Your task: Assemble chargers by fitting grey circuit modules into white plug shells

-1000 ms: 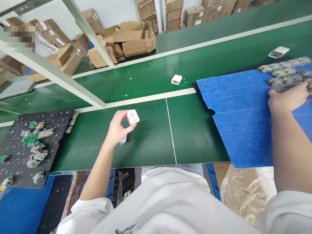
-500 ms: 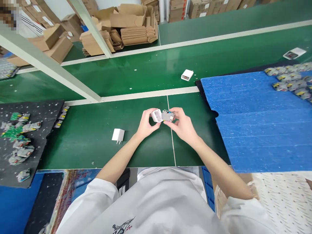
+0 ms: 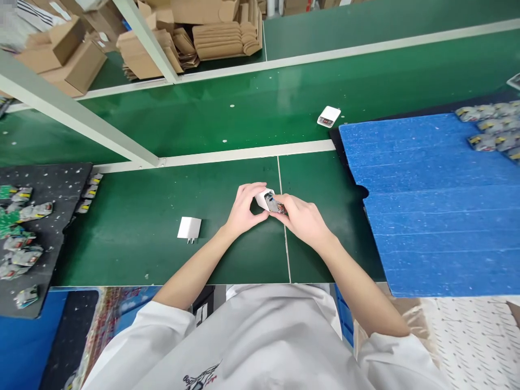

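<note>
Between thumb and fingers, my left hand (image 3: 245,210) grips a white charger housing (image 3: 263,199) with its open end facing right. My right hand (image 3: 304,221) is closed on a grey charger circuit module (image 3: 273,204), whose left end sits in the mouth of the housing. My right fingers cover part of the module. Both hands are above the green bench, near the white line. To the left of my left hand, a white plug charger (image 3: 189,228) lies on the bench with its two prongs toward me.
A blue board (image 3: 422,211) at right bears several grey modules (image 3: 493,127). On the left, a black foam sheet (image 3: 49,260) carries more modules and green circuit boards. One white housing (image 3: 329,116) lies beyond the bench rail (image 3: 244,155). Cardboard boxes (image 3: 73,65) stand at the back.
My right hand has turned and brought the circuit module left into the housing's open end; before, the module was beside it. The camera view has shifted slightly.
</note>
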`<act>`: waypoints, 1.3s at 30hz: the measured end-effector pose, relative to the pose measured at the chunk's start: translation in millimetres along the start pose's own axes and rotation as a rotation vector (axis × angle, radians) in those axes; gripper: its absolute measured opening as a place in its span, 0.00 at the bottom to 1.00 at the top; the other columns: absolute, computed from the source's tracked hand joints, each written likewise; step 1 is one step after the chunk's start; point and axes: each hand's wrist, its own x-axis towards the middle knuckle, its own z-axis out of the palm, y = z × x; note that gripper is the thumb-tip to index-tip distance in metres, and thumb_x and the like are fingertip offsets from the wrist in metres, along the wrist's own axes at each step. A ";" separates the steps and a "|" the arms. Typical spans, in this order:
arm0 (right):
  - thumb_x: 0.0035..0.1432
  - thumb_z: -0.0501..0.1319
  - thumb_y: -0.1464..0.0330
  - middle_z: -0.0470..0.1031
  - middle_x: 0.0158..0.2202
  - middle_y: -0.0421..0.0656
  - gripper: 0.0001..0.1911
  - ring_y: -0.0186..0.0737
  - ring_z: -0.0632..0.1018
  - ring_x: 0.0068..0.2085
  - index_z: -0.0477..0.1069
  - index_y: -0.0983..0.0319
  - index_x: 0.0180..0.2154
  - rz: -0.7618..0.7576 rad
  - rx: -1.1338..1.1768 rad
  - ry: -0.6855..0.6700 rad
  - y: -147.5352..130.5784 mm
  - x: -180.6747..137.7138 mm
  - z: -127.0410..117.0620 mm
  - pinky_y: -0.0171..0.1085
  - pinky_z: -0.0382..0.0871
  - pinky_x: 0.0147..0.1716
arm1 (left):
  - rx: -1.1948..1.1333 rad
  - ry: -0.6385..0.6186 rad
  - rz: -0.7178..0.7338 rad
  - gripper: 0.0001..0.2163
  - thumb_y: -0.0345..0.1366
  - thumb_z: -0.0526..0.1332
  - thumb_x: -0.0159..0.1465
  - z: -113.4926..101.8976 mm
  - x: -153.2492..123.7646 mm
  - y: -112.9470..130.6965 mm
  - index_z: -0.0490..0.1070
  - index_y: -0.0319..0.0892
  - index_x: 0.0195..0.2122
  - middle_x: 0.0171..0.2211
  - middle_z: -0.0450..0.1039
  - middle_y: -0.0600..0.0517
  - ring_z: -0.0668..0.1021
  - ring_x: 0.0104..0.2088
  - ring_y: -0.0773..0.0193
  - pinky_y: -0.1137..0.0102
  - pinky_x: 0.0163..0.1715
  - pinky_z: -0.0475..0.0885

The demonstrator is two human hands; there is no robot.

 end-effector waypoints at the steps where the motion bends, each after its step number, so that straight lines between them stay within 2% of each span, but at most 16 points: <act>1: 0.73 0.55 0.61 0.83 0.44 0.51 0.13 0.44 0.84 0.39 0.69 0.62 0.51 -0.002 0.001 0.001 -0.1 -0.3 -0.4 0.35 0.67 0.27 | -0.005 0.002 0.000 0.22 0.33 0.67 0.61 -0.3 0.3 0.4 0.65 0.47 0.56 0.54 0.77 0.45 0.77 0.54 0.51 0.53 0.53 0.73; 8: 0.74 0.54 0.59 0.83 0.42 0.49 0.14 0.45 0.84 0.38 0.69 0.60 0.51 0.091 0.104 -0.075 -0.4 -0.1 -7.7 0.35 0.67 0.27 | -0.008 -0.004 -0.019 0.22 0.34 0.66 0.61 -2.9 1.6 1.3 0.66 0.47 0.56 0.54 0.77 0.45 0.77 0.54 0.51 0.53 0.54 0.73; 14: 0.72 0.56 0.62 0.82 0.47 0.51 0.12 0.49 0.84 0.42 0.69 0.59 0.52 0.141 0.142 -0.105 -0.4 0.7 -9.7 0.38 0.72 0.31 | 0.037 -0.119 -0.106 0.22 0.37 0.68 0.60 -3.9 0.2 0.8 0.68 0.47 0.55 0.56 0.76 0.44 0.76 0.57 0.48 0.49 0.57 0.72; 19: 0.69 0.60 0.63 0.82 0.46 0.51 0.13 0.51 0.84 0.42 0.70 0.60 0.52 0.199 0.176 -0.126 -0.7 3.0 -10.8 0.39 0.71 0.30 | -0.004 -0.134 -0.117 0.23 0.37 0.69 0.60 -3.9 0.3 1.3 0.69 0.47 0.56 0.56 0.76 0.44 0.76 0.56 0.48 0.50 0.57 0.72; 21: 0.67 0.63 0.63 0.82 0.43 0.48 0.14 0.49 0.83 0.40 0.70 0.60 0.52 0.244 0.263 -0.143 0.6 4.6 -12.3 0.39 0.72 0.32 | -0.042 -0.176 -0.123 0.23 0.37 0.69 0.59 -4.3 0.3 1.1 0.69 0.47 0.56 0.54 0.77 0.44 0.77 0.53 0.49 0.52 0.55 0.74; 23: 0.66 0.63 0.63 0.80 0.37 0.43 0.15 0.45 0.81 0.35 0.70 0.59 0.52 0.288 0.452 -0.165 2.7 6.2 -14.0 0.39 0.73 0.32 | -0.092 -0.233 -0.147 0.23 0.38 0.69 0.60 -4.6 -0.7 0.2 0.69 0.47 0.56 0.52 0.78 0.45 0.78 0.50 0.51 0.56 0.50 0.76; 25: 0.66 0.62 0.61 0.75 0.31 0.38 0.15 0.39 0.78 0.30 0.69 0.58 0.52 0.330 0.712 -0.179 4.5 7.4 -15.4 0.36 0.73 0.28 | -0.165 -0.269 -0.167 0.24 0.38 0.69 0.60 -4.3 -2.4 -1.6 0.69 0.46 0.58 0.49 0.78 0.45 0.78 0.47 0.54 0.60 0.45 0.78; 28: 0.67 0.58 0.59 0.69 0.30 0.37 0.16 0.34 0.75 0.28 0.69 0.58 0.53 0.371 1.007 -0.168 5.5 8.6 -15.8 0.31 0.71 0.22 | -0.294 -0.264 -0.155 0.25 0.38 0.67 0.62 -2.9 -5.0 -4.4 0.68 0.46 0.60 0.47 0.78 0.46 0.79 0.43 0.58 0.63 0.42 0.78; 31: 0.64 0.61 0.58 0.67 0.30 0.35 0.18 0.32 0.74 0.28 0.68 0.58 0.53 0.416 1.050 -0.129 6.0 8.9 -13.9 0.29 0.71 0.20 | -0.360 -0.276 -0.136 0.24 0.37 0.67 0.62 -2.3 -5.3 -3.9 0.68 0.47 0.60 0.48 0.77 0.45 0.80 0.43 0.58 0.62 0.44 0.79; 33: 0.61 0.64 0.56 0.67 0.31 0.35 0.23 0.32 0.74 0.29 0.66 0.58 0.54 0.493 1.025 -0.117 7.3 8.7 -12.4 0.28 0.72 0.19 | -0.406 -0.299 -0.119 0.24 0.37 0.67 0.63 -3.0 -4.3 -1.3 0.68 0.48 0.61 0.53 0.75 0.43 0.80 0.48 0.56 0.60 0.47 0.80; 34: 0.61 0.65 0.56 0.68 0.33 0.36 0.25 0.33 0.75 0.30 0.65 0.57 0.55 0.537 1.034 -0.147 8.1 8.7 -12.0 0.29 0.73 0.19 | -0.438 -0.311 -0.109 0.25 0.37 0.67 0.63 -3.7 -3.7 0.3 0.67 0.49 0.62 0.55 0.73 0.42 0.79 0.51 0.54 0.60 0.48 0.80; 36: 0.60 0.66 0.54 0.72 0.37 0.40 0.27 0.36 0.78 0.33 0.64 0.57 0.57 0.604 1.122 -0.298 9.3 8.9 -11.6 0.30 0.76 0.20 | -0.501 -0.336 -0.094 0.26 0.38 0.66 0.65 -5.0 -2.6 3.6 0.65 0.50 0.64 0.58 0.70 0.40 0.78 0.55 0.52 0.60 0.47 0.81; 38: 0.61 0.65 0.55 0.76 0.41 0.44 0.27 0.38 0.80 0.36 0.64 0.58 0.57 0.624 1.253 -0.453 8.9 9.5 -10.8 0.31 0.79 0.21 | -0.543 -0.349 -0.081 0.26 0.39 0.63 0.68 -5.6 -2.2 6.1 0.63 0.53 0.67 0.57 0.69 0.41 0.78 0.56 0.52 0.60 0.48 0.82; 39: 0.61 0.65 0.55 0.77 0.41 0.44 0.25 0.39 0.81 0.37 0.64 0.58 0.56 0.629 1.307 -0.475 8.0 10.0 -9.9 0.31 0.80 0.22 | -0.552 -0.339 -0.074 0.26 0.40 0.62 0.69 -5.3 -2.2 7.0 0.62 0.55 0.68 0.57 0.69 0.42 0.78 0.57 0.52 0.59 0.49 0.81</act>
